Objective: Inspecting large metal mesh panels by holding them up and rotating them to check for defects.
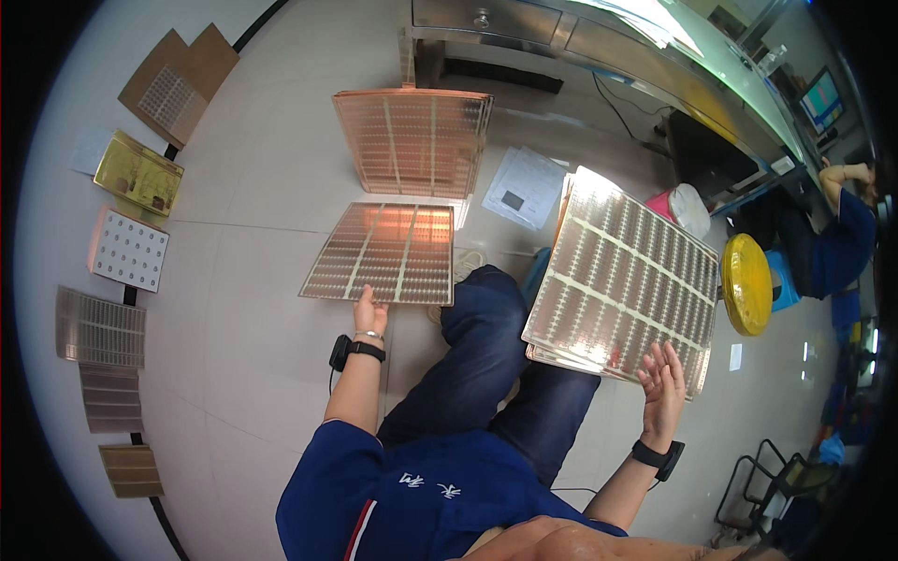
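Observation:
My left hand pinches the near edge of a copper-coloured circuit board panel, patterned with rows of small units and pale strips. That panel is held out over the floor, in front of an upright stack of similar panels. Across my right thigh rests a second stack of circuit board panels, tilted, with several edges showing at its near side. My right hand is at the near right edge of this stack, fingers stretched out and apart. Whether its fingertips touch the top panel I cannot tell.
Printed sheets lie on the floor ahead. A metal desk spans the far side. To the right are a yellow round stool, a seated person and a chair. Sample boards lean along the left wall.

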Action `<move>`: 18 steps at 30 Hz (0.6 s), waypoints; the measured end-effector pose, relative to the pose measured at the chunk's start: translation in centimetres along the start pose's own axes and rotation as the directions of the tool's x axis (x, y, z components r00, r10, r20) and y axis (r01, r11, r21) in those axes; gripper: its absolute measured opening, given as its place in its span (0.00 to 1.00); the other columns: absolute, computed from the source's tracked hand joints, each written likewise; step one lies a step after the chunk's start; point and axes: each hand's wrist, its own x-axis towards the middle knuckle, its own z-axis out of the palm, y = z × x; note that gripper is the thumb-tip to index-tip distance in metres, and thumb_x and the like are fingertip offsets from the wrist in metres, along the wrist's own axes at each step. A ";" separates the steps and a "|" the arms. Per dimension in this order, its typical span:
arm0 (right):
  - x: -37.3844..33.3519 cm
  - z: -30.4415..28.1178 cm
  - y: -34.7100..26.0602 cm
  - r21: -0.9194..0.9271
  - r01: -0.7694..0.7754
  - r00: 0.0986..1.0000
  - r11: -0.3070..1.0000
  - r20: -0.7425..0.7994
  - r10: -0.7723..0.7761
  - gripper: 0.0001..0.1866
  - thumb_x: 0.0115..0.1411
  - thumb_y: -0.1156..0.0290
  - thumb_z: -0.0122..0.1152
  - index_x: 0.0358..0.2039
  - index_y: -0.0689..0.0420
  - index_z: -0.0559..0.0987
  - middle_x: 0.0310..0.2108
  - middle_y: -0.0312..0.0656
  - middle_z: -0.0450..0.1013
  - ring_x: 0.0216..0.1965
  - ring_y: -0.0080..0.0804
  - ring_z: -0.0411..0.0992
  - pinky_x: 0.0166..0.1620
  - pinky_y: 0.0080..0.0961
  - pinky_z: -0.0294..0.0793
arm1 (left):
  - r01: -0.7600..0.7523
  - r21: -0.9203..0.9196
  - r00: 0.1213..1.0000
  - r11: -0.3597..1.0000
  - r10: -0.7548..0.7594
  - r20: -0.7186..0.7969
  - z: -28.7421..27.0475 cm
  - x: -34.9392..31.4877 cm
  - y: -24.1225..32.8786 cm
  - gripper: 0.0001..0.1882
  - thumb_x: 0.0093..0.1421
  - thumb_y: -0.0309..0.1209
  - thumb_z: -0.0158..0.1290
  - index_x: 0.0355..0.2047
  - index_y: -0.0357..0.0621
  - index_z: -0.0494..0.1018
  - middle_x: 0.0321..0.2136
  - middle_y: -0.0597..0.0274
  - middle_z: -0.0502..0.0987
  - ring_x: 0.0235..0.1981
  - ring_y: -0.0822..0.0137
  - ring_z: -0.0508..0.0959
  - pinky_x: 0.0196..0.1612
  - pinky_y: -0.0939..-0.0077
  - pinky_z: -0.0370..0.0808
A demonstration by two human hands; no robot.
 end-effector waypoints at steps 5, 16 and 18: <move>-0.2 -0.5 0.5 -0.046 -0.009 0.998 0.999 -0.064 0.006 0.22 0.62 0.71 0.45 0.56 0.62 0.60 0.52 0.49 0.63 0.45 0.31 0.68 0.44 0.22 0.73 | 0.056 -0.052 0.998 0.997 -0.054 0.036 3.0 4.8 -2.1 0.12 0.60 0.32 0.48 0.43 0.41 0.66 0.38 0.59 0.72 0.40 0.63 0.72 0.45 0.63 0.70; 1.0 -4.3 2.3 -0.166 0.018 0.986 0.986 -0.160 -0.045 0.21 0.63 0.70 0.44 0.56 0.62 0.61 0.52 0.50 0.63 0.46 0.31 0.68 0.44 0.23 0.72 | -0.308 0.172 0.560 0.936 0.032 0.828 26.4 -2.6 7.4 0.25 0.64 0.42 0.39 0.58 0.46 0.53 0.56 0.53 0.60 0.54 0.57 0.64 0.56 0.60 0.63; 1.6 -7.0 3.4 -0.344 0.131 0.946 0.930 -0.239 -0.221 0.20 0.64 0.70 0.42 0.55 0.61 0.62 0.52 0.50 0.63 0.47 0.31 0.67 0.46 0.24 0.71 | -0.394 0.374 0.521 0.840 -0.131 0.844 26.7 -4.6 5.5 0.22 0.64 0.41 0.40 0.55 0.44 0.59 0.49 0.56 0.68 0.48 0.62 0.71 0.50 0.66 0.70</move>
